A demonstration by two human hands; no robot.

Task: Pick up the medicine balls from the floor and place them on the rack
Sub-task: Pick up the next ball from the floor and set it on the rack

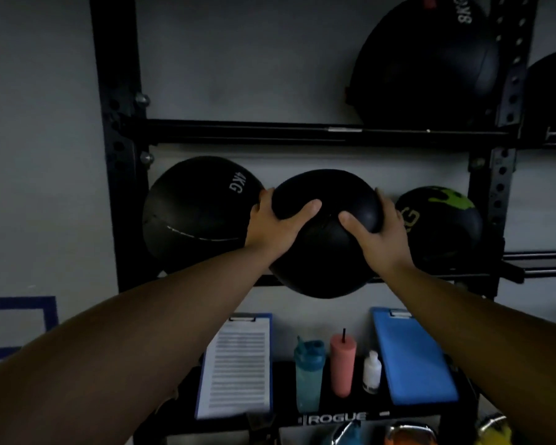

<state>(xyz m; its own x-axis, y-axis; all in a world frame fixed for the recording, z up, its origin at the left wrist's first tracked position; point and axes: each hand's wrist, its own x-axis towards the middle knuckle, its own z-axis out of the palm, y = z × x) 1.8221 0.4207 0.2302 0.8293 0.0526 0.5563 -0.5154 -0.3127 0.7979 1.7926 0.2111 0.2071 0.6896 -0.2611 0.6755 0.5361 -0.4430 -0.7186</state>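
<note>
- While both hands grip the black medicine ball (326,248), it hangs in front of the middle shelf of the rack (116,155), about halfway between the left upright and the right upright.
- The left hand (275,226) holds the ball's left side and the right hand (381,234) holds its right side. On each hand the thumb lies on the near face and the fingers curl over the far side, so both are closed around the ball.
- The relation that matters is this: the free place lies straight behind the ball, away from the person, between the 4KG ball (196,213) at the left end of the shelf and the green-marked ball (440,220) at the right end.
- The lowest part of the held ball shows below the shelf's front rail (260,281), so I judge it is not yet seated. Whether it touches the rail, I cannot tell.
- The left fingers are just beside the 4KG ball, maybe touching it, and the right fingers are near the green-marked ball. The gap looks tight for the hands.
- Both hands are equally near to the shelf, so the next move probably needs a small lift and a push forward with both together. After that the fingers should come out toward the person, not sideways.
- A ball has no long axis, so how it is turned does not matter.
</note>
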